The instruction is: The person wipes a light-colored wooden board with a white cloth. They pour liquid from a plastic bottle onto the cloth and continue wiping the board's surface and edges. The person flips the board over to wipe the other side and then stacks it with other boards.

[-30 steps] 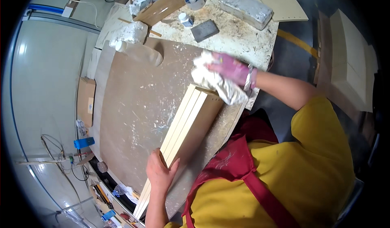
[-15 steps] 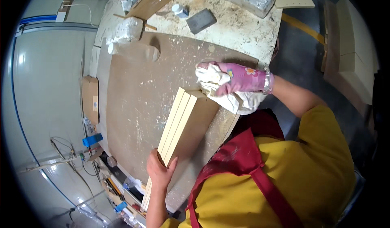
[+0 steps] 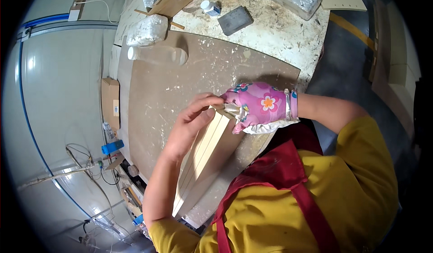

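My bare left fingers [image 3: 206, 117] grip the far end of the stacked boards [image 3: 205, 147] on the bench [image 3: 153, 84]; my pink-gloved right fingers [image 3: 241, 126] bunch around a white cloth [image 3: 266, 128] at that end.

Pink flwr-print glove [image 3: 265, 108], wht cloth [image 3: 269, 127], pale-ylw boards [image 3: 205, 148].

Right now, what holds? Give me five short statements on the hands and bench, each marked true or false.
1. The right hand wears a pink flowered glove. True.
2. The left hand is bare, at one end of the pale boards. True.
3. The cloth lies apart from both hands. False: the right hand holds the white cloth.
4. The clear bottle stands upright. False: the clear bottle lies on its side.
5. The grey block lies beside the small white bottle. True.
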Motion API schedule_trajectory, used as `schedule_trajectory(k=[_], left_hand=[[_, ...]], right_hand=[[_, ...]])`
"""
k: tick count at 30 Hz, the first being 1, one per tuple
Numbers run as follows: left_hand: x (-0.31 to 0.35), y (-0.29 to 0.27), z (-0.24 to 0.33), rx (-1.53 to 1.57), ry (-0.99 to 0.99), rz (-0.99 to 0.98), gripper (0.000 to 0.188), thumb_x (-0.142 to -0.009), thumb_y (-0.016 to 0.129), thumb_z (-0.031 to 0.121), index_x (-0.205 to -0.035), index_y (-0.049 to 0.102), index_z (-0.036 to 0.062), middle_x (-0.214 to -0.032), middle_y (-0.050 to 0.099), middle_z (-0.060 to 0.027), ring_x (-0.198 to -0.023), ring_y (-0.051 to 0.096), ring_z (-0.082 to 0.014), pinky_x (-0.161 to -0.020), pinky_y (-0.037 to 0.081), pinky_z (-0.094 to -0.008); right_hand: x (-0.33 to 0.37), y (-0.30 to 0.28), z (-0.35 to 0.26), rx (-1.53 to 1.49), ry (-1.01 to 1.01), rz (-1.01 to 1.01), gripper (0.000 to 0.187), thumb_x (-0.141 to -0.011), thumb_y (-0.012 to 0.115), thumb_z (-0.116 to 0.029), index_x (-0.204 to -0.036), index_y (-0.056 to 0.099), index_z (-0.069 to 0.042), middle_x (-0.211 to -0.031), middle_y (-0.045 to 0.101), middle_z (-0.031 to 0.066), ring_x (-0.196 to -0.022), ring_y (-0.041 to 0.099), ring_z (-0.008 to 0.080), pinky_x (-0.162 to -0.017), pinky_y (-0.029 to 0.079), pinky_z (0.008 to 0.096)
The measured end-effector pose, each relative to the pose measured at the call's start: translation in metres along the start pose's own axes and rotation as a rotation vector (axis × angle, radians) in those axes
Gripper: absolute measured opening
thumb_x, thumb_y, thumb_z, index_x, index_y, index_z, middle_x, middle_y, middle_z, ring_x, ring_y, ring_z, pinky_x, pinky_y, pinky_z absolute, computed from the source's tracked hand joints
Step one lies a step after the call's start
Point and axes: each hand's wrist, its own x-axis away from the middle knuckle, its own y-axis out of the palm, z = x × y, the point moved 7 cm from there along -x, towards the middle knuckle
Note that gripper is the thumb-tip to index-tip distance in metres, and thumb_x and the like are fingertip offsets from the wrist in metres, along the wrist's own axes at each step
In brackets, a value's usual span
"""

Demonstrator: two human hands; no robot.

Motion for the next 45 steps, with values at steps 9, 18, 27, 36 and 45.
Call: schedule_trajectory(k=[9, 18, 27, 36, 45], left_hand=[[-0.011, 0.006, -0.008, 0.313, -0.04, -0.073, 0.013, -0.085, 0.06, 0.009, -0.097, 0.065, 0.0049, -0.111, 0.05, -0.0048, -0.11, 0.046, -0.0182, -0.099, 0.032, -0.0308], [-0.008, 0.009, -0.006, 0.357, -0.09, -0.059, 0.012, -0.086, 0.058, 0.007, -0.096, 0.063, 0.0055, -0.108, 0.054, -0.0031, -0.107, 0.048, -0.0159, -0.097, 0.033, -0.0298], [-0.004, 0.003, -0.015, 0.246, -0.015, -0.008, 0.029, -0.086, 0.06, 0.017, -0.112, 0.058, 0.0048, -0.119, 0.053, -0.0073, -0.113, 0.047, -0.0198, -0.099, 0.035, -0.0316], [0.085, 0.015, -0.025, -0.895, -0.064, 0.315, 0.08, -0.069, 0.077, 0.026, -0.132, 0.033, 0.001, -0.118, 0.051, -0.0235, -0.104, 0.055, -0.0388, -0.085, 0.046, -0.0431], [0.093, 0.011, -0.039, -0.758, -0.164, 0.437, 0.062, -0.072, 0.075, 0.019, -0.12, 0.041, 0.0005, -0.098, 0.058, -0.0192, -0.089, 0.058, -0.0304, -0.081, 0.046, -0.0363]], right_hand=[[0.002, -0.001, 0.001, 0.023, 0.017, -0.018, 0.074, -0.068, 0.074, -0.048, -0.122, 0.049, -0.004, -0.106, 0.06, 0.016, -0.094, 0.061, 0.0348, -0.078, 0.048, 0.0411], [0.004, -0.003, 0.0, 0.017, -0.014, 0.007, 0.075, -0.069, 0.074, -0.046, -0.123, 0.047, -0.002, -0.105, 0.06, 0.0168, -0.095, 0.06, 0.0352, -0.078, 0.048, 0.0414], [0.002, -0.001, -0.004, -0.004, 0.028, -0.024, 0.075, -0.068, 0.074, -0.048, -0.122, 0.048, -0.003, -0.108, 0.059, 0.0163, -0.097, 0.059, 0.0347, -0.081, 0.047, 0.0402], [-0.003, -0.035, 0.025, -0.647, 0.147, 0.018, 0.055, -0.081, 0.063, -0.036, -0.125, 0.048, -0.007, -0.105, 0.063, 0.0136, -0.085, 0.064, 0.0204, -0.07, 0.055, 0.0346], [0.035, 0.031, 0.075, -0.12, 0.033, 0.548, 0.039, -0.09, 0.05, -0.014, -0.13, 0.047, -0.011, -0.113, 0.06, 0.0152, -0.094, 0.061, 0.0241, -0.08, 0.051, 0.0357]])
